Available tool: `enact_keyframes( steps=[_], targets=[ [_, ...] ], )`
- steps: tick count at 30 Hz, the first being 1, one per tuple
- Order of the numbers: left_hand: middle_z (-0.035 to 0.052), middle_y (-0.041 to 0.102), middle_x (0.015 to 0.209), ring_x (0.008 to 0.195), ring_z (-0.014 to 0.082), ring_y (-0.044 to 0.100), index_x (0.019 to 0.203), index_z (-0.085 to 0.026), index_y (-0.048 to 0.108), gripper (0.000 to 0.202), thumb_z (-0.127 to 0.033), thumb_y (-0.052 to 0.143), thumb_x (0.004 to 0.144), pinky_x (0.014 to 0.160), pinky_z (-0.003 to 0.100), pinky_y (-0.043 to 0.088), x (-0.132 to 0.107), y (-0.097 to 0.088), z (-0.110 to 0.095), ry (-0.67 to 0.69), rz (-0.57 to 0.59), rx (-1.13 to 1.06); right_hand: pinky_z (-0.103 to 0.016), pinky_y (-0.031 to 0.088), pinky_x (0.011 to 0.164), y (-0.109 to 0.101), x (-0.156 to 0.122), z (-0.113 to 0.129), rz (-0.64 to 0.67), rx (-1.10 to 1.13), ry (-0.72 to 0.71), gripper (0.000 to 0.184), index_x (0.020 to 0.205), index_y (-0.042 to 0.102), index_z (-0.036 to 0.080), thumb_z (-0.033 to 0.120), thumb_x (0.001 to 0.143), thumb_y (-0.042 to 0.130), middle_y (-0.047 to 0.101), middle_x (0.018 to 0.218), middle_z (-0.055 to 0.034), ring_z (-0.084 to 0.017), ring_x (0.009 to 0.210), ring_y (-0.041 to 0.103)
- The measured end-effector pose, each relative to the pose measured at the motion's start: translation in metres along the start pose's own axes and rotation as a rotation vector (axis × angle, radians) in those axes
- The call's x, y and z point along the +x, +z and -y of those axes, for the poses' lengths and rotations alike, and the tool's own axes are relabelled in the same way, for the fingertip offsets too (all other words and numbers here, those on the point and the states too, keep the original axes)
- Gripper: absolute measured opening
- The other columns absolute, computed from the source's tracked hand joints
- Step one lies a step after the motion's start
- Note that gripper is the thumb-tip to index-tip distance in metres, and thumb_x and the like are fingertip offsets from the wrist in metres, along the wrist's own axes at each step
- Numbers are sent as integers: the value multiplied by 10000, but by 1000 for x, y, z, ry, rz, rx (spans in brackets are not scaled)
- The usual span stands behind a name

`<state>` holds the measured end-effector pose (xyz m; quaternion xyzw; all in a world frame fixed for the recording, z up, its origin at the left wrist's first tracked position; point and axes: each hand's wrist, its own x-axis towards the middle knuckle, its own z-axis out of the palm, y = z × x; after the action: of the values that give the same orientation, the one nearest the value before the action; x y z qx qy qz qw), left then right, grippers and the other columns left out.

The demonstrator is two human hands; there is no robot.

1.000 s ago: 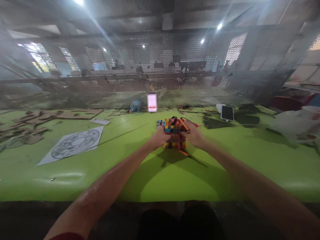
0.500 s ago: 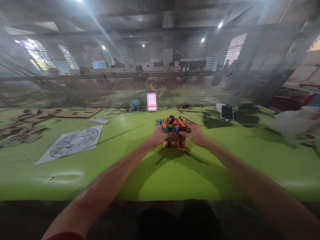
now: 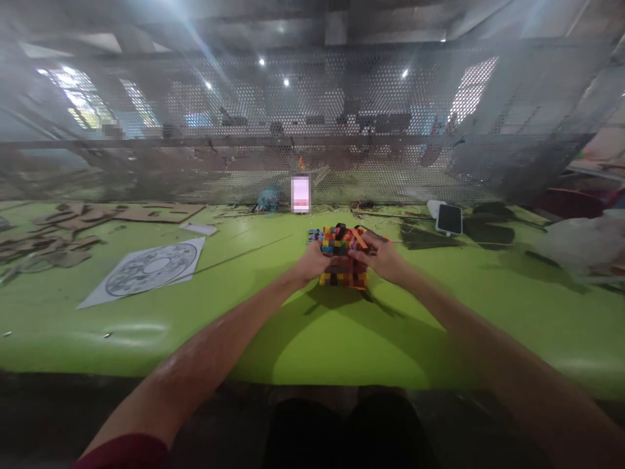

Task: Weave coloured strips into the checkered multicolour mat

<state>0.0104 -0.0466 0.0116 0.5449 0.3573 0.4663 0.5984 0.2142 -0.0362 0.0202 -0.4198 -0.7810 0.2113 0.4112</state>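
Observation:
Between my hands is a small woven piece (image 3: 342, 279) of checkered strips in yellow, red, blue, orange and black, held just above the green table. Loose strip ends, one of them an orange strip (image 3: 359, 238), stick out at its top and lower right. My left hand (image 3: 313, 260) grips its left side, thumb across the front. On the right side, my right hand (image 3: 381, 258) is closed on the weave near the orange strip, fingers partly hidden. A patterned purple-and-blue bit (image 3: 315, 235) shows just behind my left hand.
A printed circular pattern sheet (image 3: 153, 267) and brown cardboard cutouts (image 3: 78, 221) lie left on the green table (image 3: 244, 352). A lit phone (image 3: 301, 194) stands before the perforated metal screen (image 3: 234, 163). At right are a dark phone (image 3: 449, 219) and a plastic bag (image 3: 581, 244).
The view has shifted slightly, so the scene sits a little to the right. Both hands keep hold of the woven piece, with small finger movement at the right hand.

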Motion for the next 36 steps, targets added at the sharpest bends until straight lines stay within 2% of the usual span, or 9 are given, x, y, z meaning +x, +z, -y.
enact_keyframes(
  steps=[4, 8, 14, 18, 23, 25, 27, 32, 36],
  targets=[
    [81, 802, 861, 784, 205, 746, 865, -140, 789, 503, -303, 1022, 451, 881, 422, 634, 3, -2, 5, 0, -40, -8, -419, 571, 831, 3, 0, -5, -18, 134, 182, 205, 887, 703, 216, 407, 821, 734, 725, 891, -47, -232, 840, 674],
    [85, 802, 855, 814, 221, 754, 843, -132, 785, 480, -282, 1020, 452, 898, 436, 630, 6, -5, 9, -1, -58, -1, -413, 572, 792, 8, -1, -9, -83, 90, 249, 212, 793, 666, 213, 370, 743, 799, 713, 860, -45, -232, 809, 668],
    [94, 799, 846, 795, 224, 759, 859, -121, 781, 476, -257, 1015, 467, 897, 450, 633, 6, -5, 8, -27, -65, 0, -404, 567, 769, 14, -1, -14, -107, -12, 187, 242, 746, 610, 233, 424, 817, 740, 697, 810, -38, -244, 796, 676],
    [90, 799, 836, 792, 233, 758, 849, -126, 783, 492, -276, 1018, 443, 900, 460, 634, 4, -4, 6, -6, -66, 16, -364, 554, 689, 14, -2, -17, -110, -52, 200, 307, 709, 571, 237, 457, 792, 768, 665, 730, -20, -230, 722, 657],
    [71, 792, 817, 765, 214, 741, 843, -127, 781, 480, -274, 1007, 446, 877, 440, 641, 4, -4, 6, 12, -71, 51, -332, 546, 588, 17, -4, -18, -80, 75, 232, 218, 768, 589, 245, 397, 797, 741, 692, 712, -7, -203, 626, 656],
    [63, 787, 802, 746, 207, 729, 832, -126, 780, 462, -263, 999, 449, 857, 428, 644, 5, -5, 5, 14, -65, 76, -353, 558, 600, 18, -5, -16, -34, 108, 265, 192, 818, 598, 252, 396, 804, 725, 698, 704, -12, -211, 607, 665],
    [55, 786, 798, 740, 200, 717, 816, -133, 782, 434, -249, 990, 453, 856, 410, 639, 5, -6, 5, 38, -58, 122, -378, 566, 621, 17, -4, -14, -42, 94, 269, 243, 849, 605, 255, 456, 793, 729, 710, 733, -28, -227, 620, 670],
    [53, 790, 826, 783, 217, 726, 844, -143, 800, 408, -256, 966, 489, 883, 407, 623, 5, -7, 1, 65, -35, 174, -372, 556, 697, 11, -3, -7, -129, -47, 115, 341, 858, 657, 238, 559, 776, 738, 737, 829, -72, -244, 753, 652],
    [71, 793, 866, 849, 246, 743, 889, -145, 804, 473, -256, 986, 467, 914, 446, 625, 3, -4, -3, 36, -22, 88, -353, 526, 678, 8, -3, -3, -146, -143, 112, 346, 668, 584, 233, 515, 828, 703, 665, 688, -45, -225, 709, 606]
  ],
)
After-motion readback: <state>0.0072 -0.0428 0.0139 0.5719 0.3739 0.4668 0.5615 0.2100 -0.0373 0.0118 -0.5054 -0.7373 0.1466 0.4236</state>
